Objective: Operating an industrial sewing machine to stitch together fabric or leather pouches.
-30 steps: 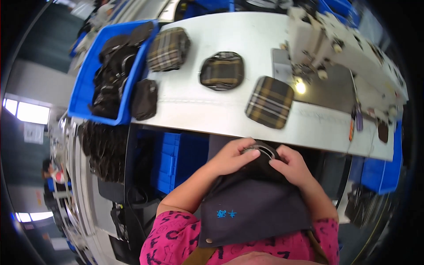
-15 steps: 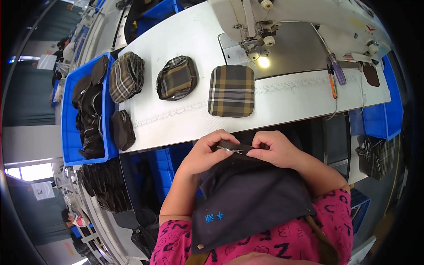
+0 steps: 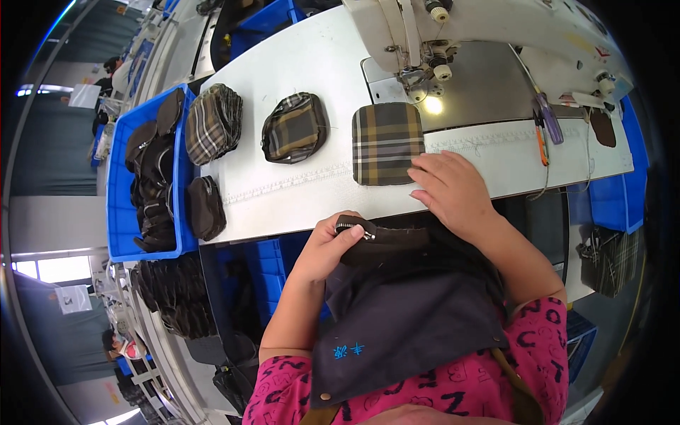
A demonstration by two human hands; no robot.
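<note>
Fingers of the left hand (image 3: pixel 327 248) are closed around one end of a dark brown zippered piece (image 3: pixel 389 246), the thumb pressing from above beside the metal teeth. Its free end runs out to the right of that grip, just off the near edge of the desk (image 3: pixel 304 202) and above the wearer's apron (image 3: pixel 411 304). Ahead and to the right, the right hand (image 3: pixel 457 195) reaches over the desk with fingers extended and parted from the thumb; their tips meet the right edge of a plaid panel (image 3: pixel 386 142), near its closer corner. Whether any fingertip has slipped under the cloth cannot be told.

The step in hand looks like one of taking up: one piece secured on the left, the panel only just reached on the right. As I judge it, the next move calls for the right thumb to close against the fingers at that edge, catching the thin, flat panel without creasing it, while the left grip stays steady. Beyond the right fingertips stands the sewing machine (image 3: pixel 510 21); well left of them lies a rounded plaid piece (image 3: pixel 292 129).
</note>
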